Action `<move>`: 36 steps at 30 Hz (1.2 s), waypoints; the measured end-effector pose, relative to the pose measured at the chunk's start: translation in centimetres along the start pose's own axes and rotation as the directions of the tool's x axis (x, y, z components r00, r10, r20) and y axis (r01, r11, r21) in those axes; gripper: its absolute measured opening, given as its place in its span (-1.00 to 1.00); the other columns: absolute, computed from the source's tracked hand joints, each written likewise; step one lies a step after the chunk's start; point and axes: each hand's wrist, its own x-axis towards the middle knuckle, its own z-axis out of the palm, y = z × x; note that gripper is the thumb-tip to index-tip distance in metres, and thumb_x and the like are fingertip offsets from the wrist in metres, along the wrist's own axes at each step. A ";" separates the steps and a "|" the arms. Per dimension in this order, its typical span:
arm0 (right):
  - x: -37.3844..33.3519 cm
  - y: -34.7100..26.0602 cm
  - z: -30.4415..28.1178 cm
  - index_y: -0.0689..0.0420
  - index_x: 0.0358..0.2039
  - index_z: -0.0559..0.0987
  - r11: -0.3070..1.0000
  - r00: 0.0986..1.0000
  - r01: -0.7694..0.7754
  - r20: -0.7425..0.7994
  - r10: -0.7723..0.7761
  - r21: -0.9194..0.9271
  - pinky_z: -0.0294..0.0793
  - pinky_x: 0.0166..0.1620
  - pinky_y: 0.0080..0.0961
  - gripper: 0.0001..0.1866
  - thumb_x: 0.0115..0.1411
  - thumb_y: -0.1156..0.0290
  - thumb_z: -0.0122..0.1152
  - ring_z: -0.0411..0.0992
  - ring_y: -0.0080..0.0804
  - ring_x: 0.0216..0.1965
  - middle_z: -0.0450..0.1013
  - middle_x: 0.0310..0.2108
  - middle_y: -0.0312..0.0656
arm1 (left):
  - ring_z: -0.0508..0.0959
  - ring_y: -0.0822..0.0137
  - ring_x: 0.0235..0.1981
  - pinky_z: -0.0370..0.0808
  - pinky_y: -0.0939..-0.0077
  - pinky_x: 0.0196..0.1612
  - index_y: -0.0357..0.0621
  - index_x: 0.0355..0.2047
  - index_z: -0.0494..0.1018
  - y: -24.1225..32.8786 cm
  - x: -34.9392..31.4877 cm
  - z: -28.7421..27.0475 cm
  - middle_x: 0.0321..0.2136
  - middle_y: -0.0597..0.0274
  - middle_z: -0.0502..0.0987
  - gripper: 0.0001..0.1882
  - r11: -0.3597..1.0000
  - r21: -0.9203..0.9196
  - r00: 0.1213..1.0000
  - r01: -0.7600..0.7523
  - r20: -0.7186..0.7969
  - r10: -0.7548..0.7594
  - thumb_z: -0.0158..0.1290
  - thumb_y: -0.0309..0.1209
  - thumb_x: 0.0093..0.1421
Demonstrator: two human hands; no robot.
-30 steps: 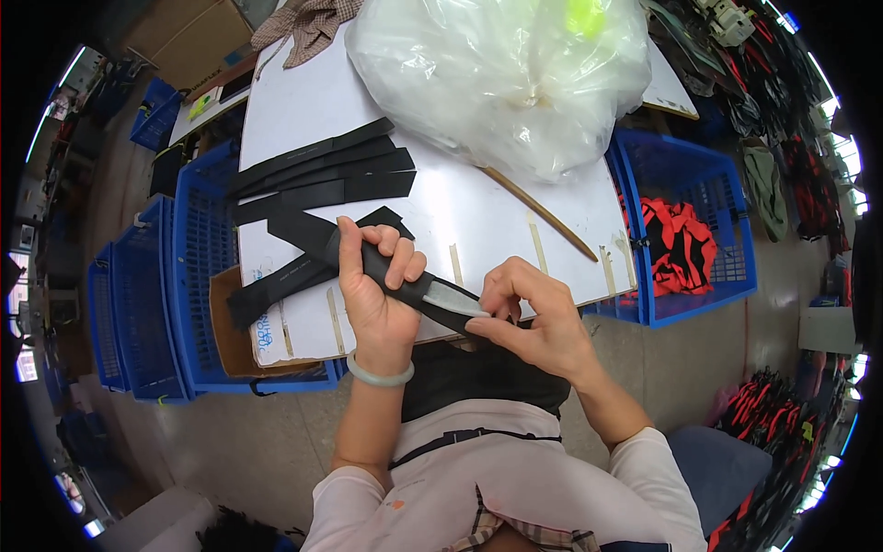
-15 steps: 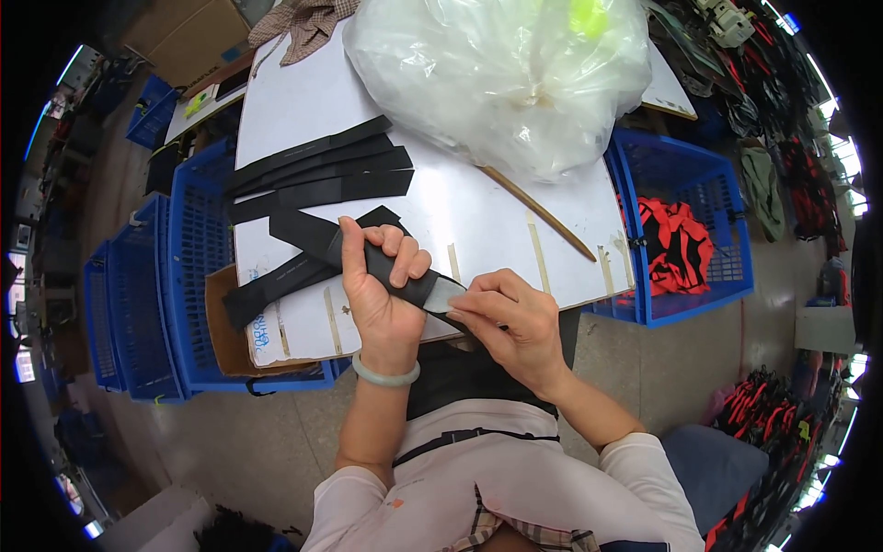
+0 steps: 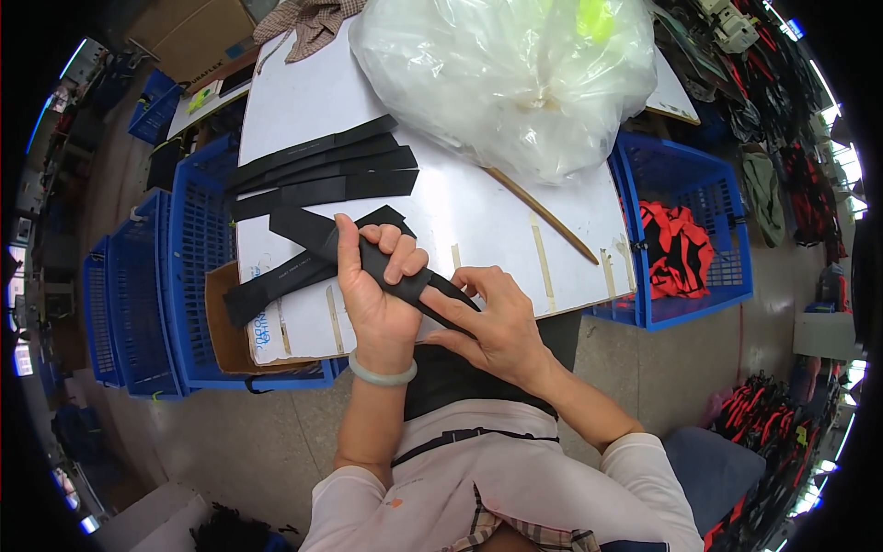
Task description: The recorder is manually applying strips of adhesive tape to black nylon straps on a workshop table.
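The black fabric band (image 3: 407, 287) is in front of me, over the near edge of the white table (image 3: 460, 216), slanting down to my right. My left hand (image 3: 379, 299) is wrapped firmly round its middle, thumb up; my right hand (image 3: 501, 322) is at the lower end, index finger across it and thumb beneath — whether they pinch it, I cannot tell. Beyond my left fist another black strip (image 3: 285, 281) lies crosswise under the band, with fanned black strips (image 3: 322, 175) farther up. A brown stick (image 3: 543, 216) slants from a bulging plastic bag (image 3: 506, 83).
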 end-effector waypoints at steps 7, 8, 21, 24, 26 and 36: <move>-0.1 0.2 0.0 -0.07 -0.10 0.60 0.999 0.999 0.015 0.046 -0.013 -0.043 0.28 -0.36 -0.44 -0.53 -0.03 0.06 0.38 0.31 -0.36 -0.40 0.32 -0.43 -0.23 | 0.17 0.50 -0.70 0.21 0.58 -0.59 -0.07 -0.52 0.34 -0.2 0.0 -0.2 -0.62 0.38 0.22 -0.59 1.000 0.013 0.998 0.014 0.066 -0.014 0.03 -0.03 0.30; -0.1 0.3 0.1 -0.07 -0.09 0.59 0.998 0.998 0.014 0.059 -0.011 -0.055 0.26 -0.37 -0.44 -0.53 -0.03 0.07 0.38 0.30 -0.36 -0.41 0.31 -0.45 -0.24 | 0.17 0.50 -0.70 0.21 0.58 -0.59 -0.07 -0.52 0.34 -0.4 -0.1 0.1 -0.62 0.38 0.22 -0.59 1.000 0.013 0.998 0.013 0.065 -0.014 0.03 -0.03 0.30; -0.3 1.2 0.6 0.10 -0.31 0.57 0.998 0.996 -0.004 0.085 0.000 0.056 0.29 -0.39 -0.40 -0.69 -0.14 0.47 0.40 0.42 -0.24 -0.42 0.41 -0.44 -0.21 | 0.34 0.43 -0.77 0.52 0.40 -0.55 -0.02 -0.52 0.20 -2.3 -1.4 2.0 -0.71 0.34 0.28 -0.62 0.820 0.550 0.915 -0.160 0.394 -0.086 0.01 -0.11 0.31; -0.7 1.6 1.6 0.11 -0.40 0.55 0.994 0.998 0.013 -0.061 -0.007 0.111 0.30 -0.45 -0.36 -0.73 -0.18 0.50 0.41 0.40 -0.23 -0.49 0.38 -0.49 -0.21 | 0.30 0.40 -0.82 0.52 0.37 -0.57 -0.06 -0.45 0.21 -3.4 -2.1 3.8 -0.75 0.27 0.26 -0.69 0.811 0.496 0.939 -0.311 0.295 0.179 0.03 -0.20 0.32; -1.3 2.1 1.7 0.12 -0.42 0.55 0.995 1.000 0.004 -0.010 -0.003 0.100 0.31 -0.47 -0.36 -0.74 -0.18 0.51 0.40 0.40 -0.22 -0.51 0.39 -0.50 -0.20 | 0.29 0.40 -0.82 0.51 0.39 -0.57 -0.07 -0.44 0.21 -2.1 -1.7 2.9 -0.75 0.27 0.25 -0.69 0.801 0.514 0.914 -0.308 0.392 0.100 0.04 -0.22 0.32; -2.2 2.0 2.3 0.21 -0.28 0.52 0.909 0.993 -0.115 0.042 0.107 0.400 0.49 -0.35 -0.42 -0.68 -0.14 0.64 0.27 0.52 -0.22 -0.42 0.48 -0.41 -0.14 | 0.32 0.64 -0.67 0.27 0.74 -0.57 -0.11 -0.42 0.28 -3.9 -4.7 2.8 -0.65 0.39 0.37 -0.63 0.680 0.624 0.895 -0.384 0.432 0.108 0.33 -0.60 0.00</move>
